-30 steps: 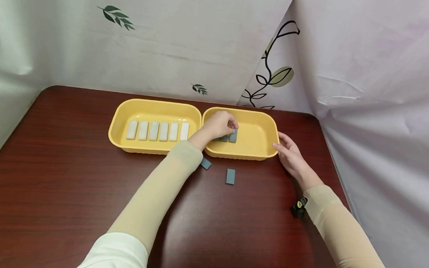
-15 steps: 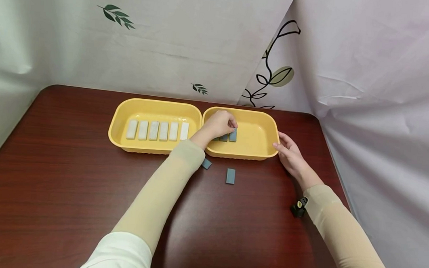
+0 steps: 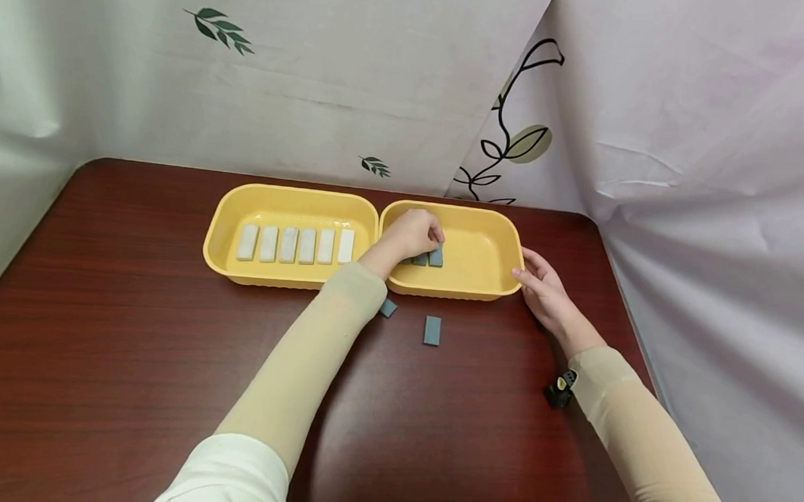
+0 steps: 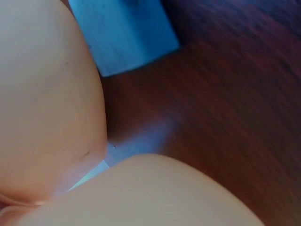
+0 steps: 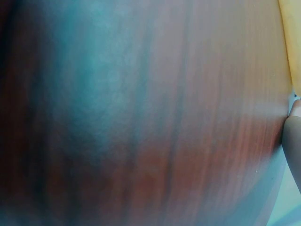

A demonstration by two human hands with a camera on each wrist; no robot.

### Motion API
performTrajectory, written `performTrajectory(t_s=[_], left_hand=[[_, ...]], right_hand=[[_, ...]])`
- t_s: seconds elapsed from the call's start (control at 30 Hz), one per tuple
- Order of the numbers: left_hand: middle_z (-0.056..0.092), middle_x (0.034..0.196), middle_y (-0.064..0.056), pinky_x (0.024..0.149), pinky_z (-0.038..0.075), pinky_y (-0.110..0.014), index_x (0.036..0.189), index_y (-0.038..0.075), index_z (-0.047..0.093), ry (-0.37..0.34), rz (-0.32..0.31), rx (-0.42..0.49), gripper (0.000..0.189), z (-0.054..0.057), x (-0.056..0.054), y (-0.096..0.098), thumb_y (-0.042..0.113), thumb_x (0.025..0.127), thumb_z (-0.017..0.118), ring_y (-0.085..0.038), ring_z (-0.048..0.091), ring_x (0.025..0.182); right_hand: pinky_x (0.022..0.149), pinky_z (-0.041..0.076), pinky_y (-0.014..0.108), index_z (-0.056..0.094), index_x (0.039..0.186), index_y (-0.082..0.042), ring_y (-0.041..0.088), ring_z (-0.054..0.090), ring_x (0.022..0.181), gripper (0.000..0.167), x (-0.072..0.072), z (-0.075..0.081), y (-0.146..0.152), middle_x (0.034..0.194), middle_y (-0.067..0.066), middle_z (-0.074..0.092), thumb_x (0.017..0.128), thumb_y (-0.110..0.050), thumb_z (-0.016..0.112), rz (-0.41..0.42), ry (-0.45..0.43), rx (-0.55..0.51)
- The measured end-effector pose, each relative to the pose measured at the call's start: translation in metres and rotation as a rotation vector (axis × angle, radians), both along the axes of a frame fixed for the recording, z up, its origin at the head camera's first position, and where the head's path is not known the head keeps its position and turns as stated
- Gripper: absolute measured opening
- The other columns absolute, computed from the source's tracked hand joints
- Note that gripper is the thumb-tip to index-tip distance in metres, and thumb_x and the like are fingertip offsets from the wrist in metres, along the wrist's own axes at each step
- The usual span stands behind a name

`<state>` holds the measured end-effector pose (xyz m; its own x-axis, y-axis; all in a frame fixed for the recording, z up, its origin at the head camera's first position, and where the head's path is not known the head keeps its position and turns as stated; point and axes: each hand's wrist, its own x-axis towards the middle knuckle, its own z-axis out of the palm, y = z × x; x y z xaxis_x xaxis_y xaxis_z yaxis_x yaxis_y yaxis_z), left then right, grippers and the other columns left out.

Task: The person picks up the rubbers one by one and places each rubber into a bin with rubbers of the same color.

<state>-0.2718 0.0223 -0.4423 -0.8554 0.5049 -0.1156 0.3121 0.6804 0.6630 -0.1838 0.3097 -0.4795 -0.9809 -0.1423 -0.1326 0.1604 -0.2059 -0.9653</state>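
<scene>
My left hand (image 3: 411, 232) reaches into the right yellow tray (image 3: 471, 293), its thumb and fingertips pinching the far end of a small blue-grey block (image 3: 436, 257). Left of it lie similar blocks (image 3: 420, 259), partly covered by the hand. At the tray's right end, my right hand (image 3: 543, 290) holds the rim, thumb over the edge and fingers along the outer wall. Two more blue-grey blocks lie on the table before the tray: one flat block (image 3: 432, 331), and a slanted block (image 3: 388, 308) partly behind the left sleeve. The left wrist view shows a blue block (image 4: 129, 37) close up.
Beside it on the left stands a second yellow tray (image 3: 274, 281) with a row of several white blocks (image 3: 288, 245). Near the right sleeve lies a small black object (image 3: 559, 391). A patterned cloth (image 3: 315, 87) hangs behind the dark red wooden table (image 3: 131, 343).
The left forearm has shifted slightly right, covering more of the slanted block. The pinched block has moved a little left. The right hand stays at the tray's end.
</scene>
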Motion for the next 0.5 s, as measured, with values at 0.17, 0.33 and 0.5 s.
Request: performTrajectory(t_s=[0.17,0.33,0.5], left_hand=[[0.077,0.114,-0.009,0.096,0.057,-0.033,0.11,0.007,0.079,0.004,-0.008,-0.012,0.013,-0.0005,-0.0003,0.0002,0.006,0.103,0.069,-0.022,0.07,0.105],[0.077,0.114,-0.009,0.097,0.057,-0.033,0.111,0.007,0.079,0.003,-0.016,-0.03,0.013,-0.0001,0.0001,0.0003,0.005,0.102,0.069,-0.022,0.07,0.107],[0.077,0.114,-0.009,0.098,0.057,-0.033,0.11,0.007,0.079,0.007,-0.018,-0.029,0.013,0.0002,0.0001,0.0,0.004,0.102,0.069,-0.023,0.07,0.108]], right_hand=[[0.102,0.05,0.013,0.05,0.139,-0.01,0.004,0.06,0.121,0.04,-0.0001,-0.0002,0.0005,0.13,-0.006,0.064,0.104,0.011,0.046,0.0,0.003,-0.001],[0.101,0.051,0.014,0.051,0.138,-0.01,0.005,0.061,0.121,0.04,-0.0005,-0.001,0.0007,0.129,-0.006,0.064,0.104,0.011,0.046,0.002,0.007,-0.002],[0.101,0.051,0.014,0.053,0.136,-0.012,0.004,0.061,0.121,0.039,-0.0005,-0.0016,0.001,0.129,-0.006,0.065,0.104,0.011,0.046,0.003,0.012,0.0]])
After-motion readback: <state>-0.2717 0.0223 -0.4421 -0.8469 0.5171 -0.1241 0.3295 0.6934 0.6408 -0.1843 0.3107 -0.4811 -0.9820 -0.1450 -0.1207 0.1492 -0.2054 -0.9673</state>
